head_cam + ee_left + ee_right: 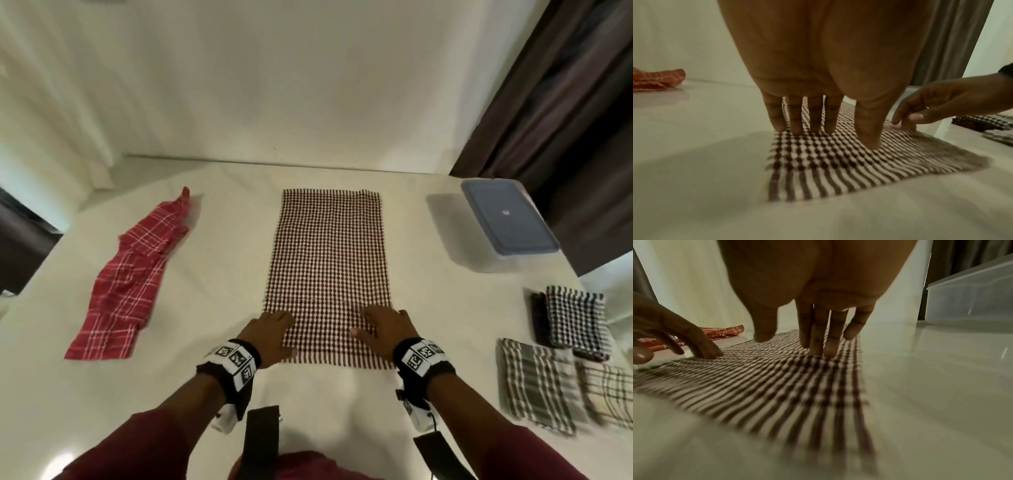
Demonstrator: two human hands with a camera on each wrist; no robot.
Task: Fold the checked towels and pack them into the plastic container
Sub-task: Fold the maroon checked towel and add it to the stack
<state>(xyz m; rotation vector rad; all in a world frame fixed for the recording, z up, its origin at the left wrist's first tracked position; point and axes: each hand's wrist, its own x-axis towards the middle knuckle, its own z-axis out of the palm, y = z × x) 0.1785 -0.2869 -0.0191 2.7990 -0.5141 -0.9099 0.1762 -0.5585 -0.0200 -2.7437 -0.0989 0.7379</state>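
A dark red and white checked towel (329, 270) lies spread flat in the middle of the white table (239, 212). My left hand (270, 334) rests with straight fingers (797, 123) on its near left corner. My right hand (383, 329) rests flat near its near right corner, fingertips (818, 350) touching the cloth (777, 373). A crumpled red checked towel (132, 281) lies at the left. The plastic container (507, 222), with its blue lid on, stands at the back right.
Three folded checked towels lie at the right: a black and white one (575, 318), a grey-green one (537, 380) and a beige one (606, 390). A dark curtain (555, 102) hangs behind the container. The table's right edge runs close to the folded towels.
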